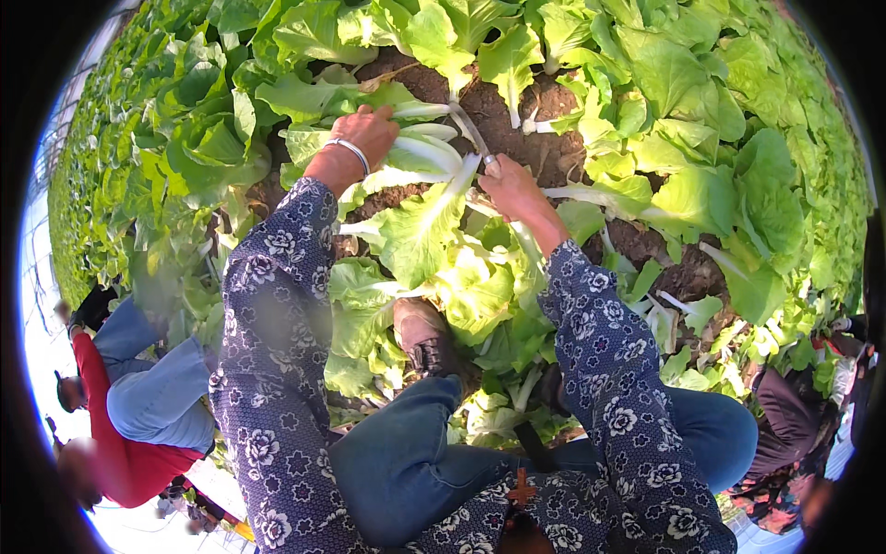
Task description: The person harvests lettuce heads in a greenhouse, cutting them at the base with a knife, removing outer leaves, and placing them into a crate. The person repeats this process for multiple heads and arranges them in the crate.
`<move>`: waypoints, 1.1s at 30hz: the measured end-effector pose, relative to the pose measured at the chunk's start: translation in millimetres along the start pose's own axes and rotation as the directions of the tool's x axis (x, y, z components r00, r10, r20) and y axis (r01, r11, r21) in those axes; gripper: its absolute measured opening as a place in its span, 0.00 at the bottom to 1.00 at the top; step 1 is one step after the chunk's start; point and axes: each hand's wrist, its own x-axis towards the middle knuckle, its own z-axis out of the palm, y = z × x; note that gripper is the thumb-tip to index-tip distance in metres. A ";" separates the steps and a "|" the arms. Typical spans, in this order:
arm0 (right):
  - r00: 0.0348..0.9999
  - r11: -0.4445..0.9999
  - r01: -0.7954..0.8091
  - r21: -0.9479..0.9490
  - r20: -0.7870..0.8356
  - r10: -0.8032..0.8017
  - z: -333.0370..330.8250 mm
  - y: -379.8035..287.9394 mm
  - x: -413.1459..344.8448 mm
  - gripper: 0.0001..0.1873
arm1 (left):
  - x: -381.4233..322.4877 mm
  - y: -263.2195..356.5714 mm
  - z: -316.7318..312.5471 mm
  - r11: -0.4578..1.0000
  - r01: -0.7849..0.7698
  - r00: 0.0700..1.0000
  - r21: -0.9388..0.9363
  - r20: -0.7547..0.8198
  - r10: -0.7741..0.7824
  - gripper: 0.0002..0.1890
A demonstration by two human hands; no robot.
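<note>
My left hand [365, 138], with a silver bangle at the wrist, is closed on a leafy green head with white stalks [429, 154]; its fingers are partly hidden among the leaves. To its right, my right hand [511, 185] grips the handle of a curved-bladed knife [473, 131]. The blade points up and left, with its tip beside the base of a white stalk. Loose leaves with broad white ribs [443, 221] lie below and between my hands, over brown soil [509, 147].
Dense leafy greens [692, 76] stand ahead and on both sides. My shoe [423, 332] is among fallen leaves. A person in a red top [131, 443] crouches at the left; another person in dark trousers [789, 408] is at the right edge.
</note>
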 end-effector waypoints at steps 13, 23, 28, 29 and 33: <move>0.995 0.997 -0.015 0.071 0.095 0.009 -33.9 8.7 -41.2 0.20 | -92.6 8.1 -42.0 0.932 -0.145 0.944 -0.333 -0.329 0.029 0.18; 0.885 0.416 0.097 0.904 0.113 -0.451 -4.6 -40.9 -124.1 0.14 | -206.0 109.2 -45.0 -0.376 -0.035 0.906 -0.926 0.129 -0.403 0.29; 0.885 0.681 0.465 0.566 -0.273 -0.377 12.0 -54.9 -152.1 0.16 | -205.3 133.7 -32.8 -0.668 0.013 0.997 -0.744 0.061 -0.049 0.30; 0.903 0.754 0.429 0.498 -0.239 -0.356 11.0 -54.5 -158.6 0.17 | -206.1 140.1 -29.1 -0.685 -0.033 0.994 -0.728 0.049 -0.100 0.28; 0.881 0.643 0.376 0.667 -0.043 -0.471 23.5 -61.7 -166.6 0.17 | -203.8 169.2 -11.7 -0.835 -0.029 0.997 -0.549 0.046 -0.065 0.24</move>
